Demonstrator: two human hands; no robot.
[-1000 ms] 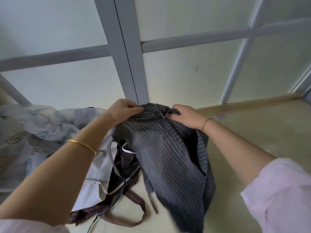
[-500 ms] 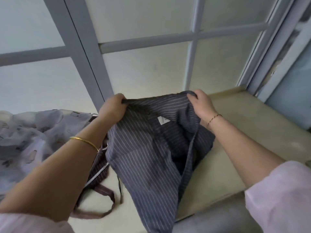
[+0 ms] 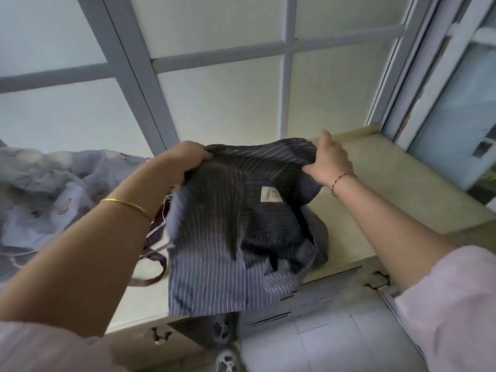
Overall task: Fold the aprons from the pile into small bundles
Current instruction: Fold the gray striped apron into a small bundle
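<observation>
Item: striped apron (image 3: 228, 237), dark grey-blue woven cloth with fine pale pinstripes, thin and limp, hanging in soft vertical folds above the pale smooth surface (image 3: 389, 189), its lower hem trailing past the front edge. The left hand (image 3: 185, 159) is gripping the upper left corner in a closed fist. The right hand (image 3: 330, 162) is pinching the upper right corner, fingers curled into the cloth and thumb lifted. Over the last second the hands have been drawing apart, so the top edge is going from a bunched clump to a nearly straight line, and a small cream label (image 3: 269, 194) is now showing. Judged stage: the apron is being opened out and no fold is made yet. Brown straps (image 3: 153, 264) are dangling in loops at the left side. The pile (image 3: 53, 197) of pale printed cloth is lying crumpled just beside it.
</observation>
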